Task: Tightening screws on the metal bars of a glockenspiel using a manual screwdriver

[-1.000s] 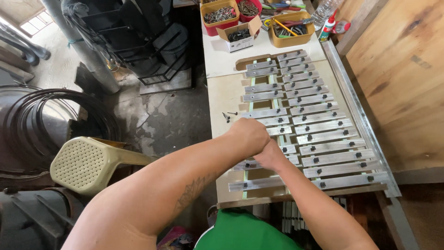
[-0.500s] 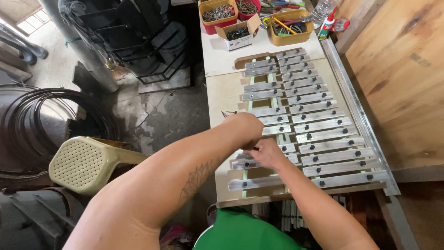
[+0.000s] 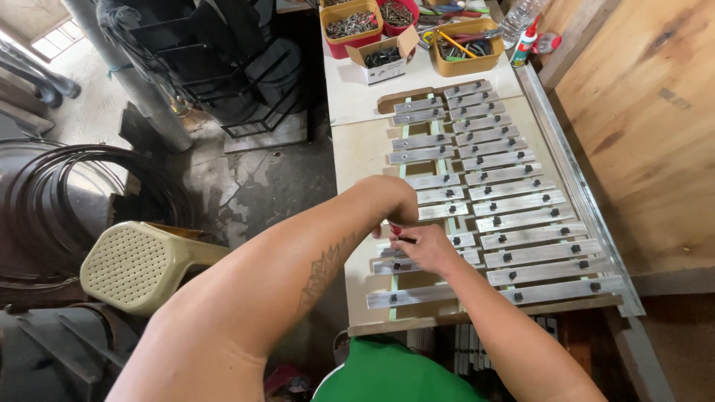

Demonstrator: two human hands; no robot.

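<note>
Landmark: the wooden frame [image 3: 477, 316] carrying the metal bars, lying on the white worktable [image 3: 357, 149].

Far left of the frame, down on the floor: coiled black cable [image 3: 45, 201], then a beige perforated plastic stool [image 3: 138, 264]. Closer in, a dark metal rack [image 3: 223, 67] stands on stained concrete.

At the frame's left rail: left hand [image 3: 387, 201] is fisted around a small tool with a red handle [image 3: 392, 228], which pokes out below the fist; the working end is hidden. Right hand [image 3: 424, 249] sits just beside it, fingers pinched narrow on something small at a short bar [image 3: 443, 212]; cannot tell what it grips.

Handling call: the bars look like flat aluminium strip, so stiff, light, smooth and a bit slippery, with edges likely sharp-ish. Best held by the long edges near the middle, clear of the black pins [image 3: 514, 257]. The bars lie in two columns, across green strips [image 3: 402, 152], short at the far end and long at the near end. The longest bar [image 3: 417, 296] overhangs the rail to the left, so it could tip if pressed at its end.

Beyond the frame's far end: red bin [image 3: 346, 30] of hardware, open cardboard box [image 3: 383, 59], yellow tray [image 3: 465, 48] of hand tools, glue bottle [image 3: 525, 45].

Right of the frame: an aluminium channel [image 3: 581, 201] runs along the table edge, then a plywood panel [image 3: 648, 126]. Tight workshop, with little spare bench on that side.
</note>
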